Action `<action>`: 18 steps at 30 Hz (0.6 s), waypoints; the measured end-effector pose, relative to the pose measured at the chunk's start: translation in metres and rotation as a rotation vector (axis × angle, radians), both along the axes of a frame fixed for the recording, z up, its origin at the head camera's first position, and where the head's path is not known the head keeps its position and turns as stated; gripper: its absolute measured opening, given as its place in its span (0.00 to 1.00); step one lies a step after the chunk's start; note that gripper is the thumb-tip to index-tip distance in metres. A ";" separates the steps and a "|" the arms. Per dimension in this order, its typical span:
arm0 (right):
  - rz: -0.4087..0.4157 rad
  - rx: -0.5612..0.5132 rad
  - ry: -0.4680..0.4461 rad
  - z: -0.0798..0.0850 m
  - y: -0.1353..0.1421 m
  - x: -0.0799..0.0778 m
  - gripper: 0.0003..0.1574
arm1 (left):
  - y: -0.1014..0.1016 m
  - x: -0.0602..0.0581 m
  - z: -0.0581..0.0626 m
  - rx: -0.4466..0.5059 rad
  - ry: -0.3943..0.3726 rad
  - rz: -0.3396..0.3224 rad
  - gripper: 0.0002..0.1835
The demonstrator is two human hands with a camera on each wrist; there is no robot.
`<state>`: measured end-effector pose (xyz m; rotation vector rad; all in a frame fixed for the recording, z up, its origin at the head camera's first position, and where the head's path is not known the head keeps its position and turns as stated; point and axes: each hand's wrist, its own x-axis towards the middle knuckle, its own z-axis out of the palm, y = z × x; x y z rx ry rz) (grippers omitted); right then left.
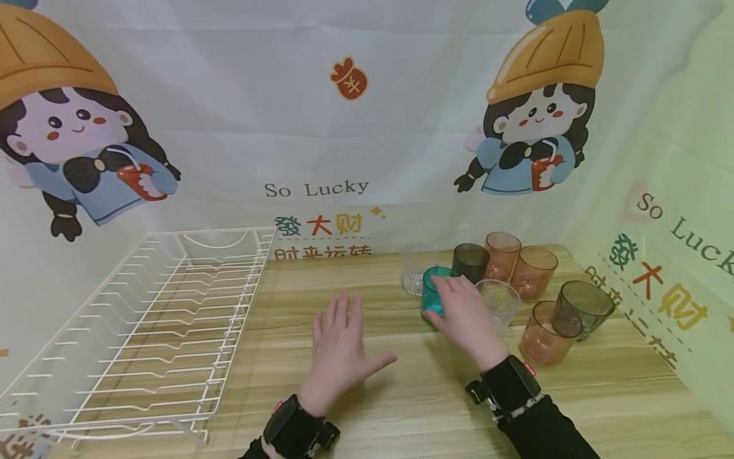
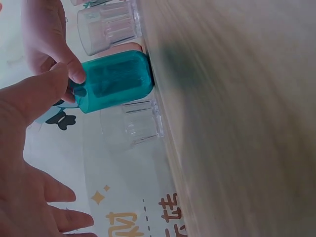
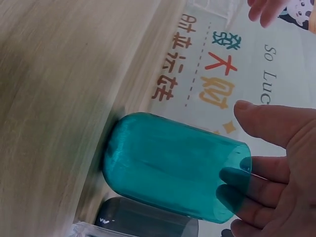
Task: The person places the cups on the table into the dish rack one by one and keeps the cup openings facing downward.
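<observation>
Standing on the table [image 1: 413, 414] among other cups [image 1: 533, 274], the teal cup [image 3: 168, 168] has the right hand [image 1: 463, 315] loosely about its rim, thumb apart, no firm grip yet; the left hand [image 1: 339, 347] is spread, holding nothing. Every cup sits apart from the white rack [image 1: 146, 421]; work looks barely begun.

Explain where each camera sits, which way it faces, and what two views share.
Head: on the head, facing forward and down at the white rack and teal glass; left hand and right hand show.
Left wrist: on that wrist, facing the teal glass; both hands show.
Right wrist: on that wrist, facing the teal glass; right hand and some left fingers show.
Shared: both wrist views show the teal glass.
</observation>
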<state>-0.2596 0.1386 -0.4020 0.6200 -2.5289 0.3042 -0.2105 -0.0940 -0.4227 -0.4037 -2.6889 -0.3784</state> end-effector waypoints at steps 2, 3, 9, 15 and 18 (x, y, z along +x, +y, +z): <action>-0.002 0.025 -0.013 -0.001 -0.001 -0.002 0.40 | 0.000 0.000 -0.001 -0.018 0.002 0.003 0.65; -0.001 0.036 -0.017 -0.002 -0.002 -0.002 0.39 | 0.000 0.000 -0.002 -0.023 -0.001 0.002 0.65; 0.003 0.073 0.017 -0.005 -0.004 -0.005 0.29 | 0.002 0.002 -0.003 -0.047 -0.038 0.001 0.65; -0.010 0.070 0.059 -0.005 -0.004 -0.006 0.16 | 0.005 0.005 0.000 -0.049 -0.054 -0.008 0.64; -0.007 0.053 0.058 -0.005 -0.003 -0.004 0.15 | 0.006 0.007 0.002 -0.051 -0.055 -0.015 0.63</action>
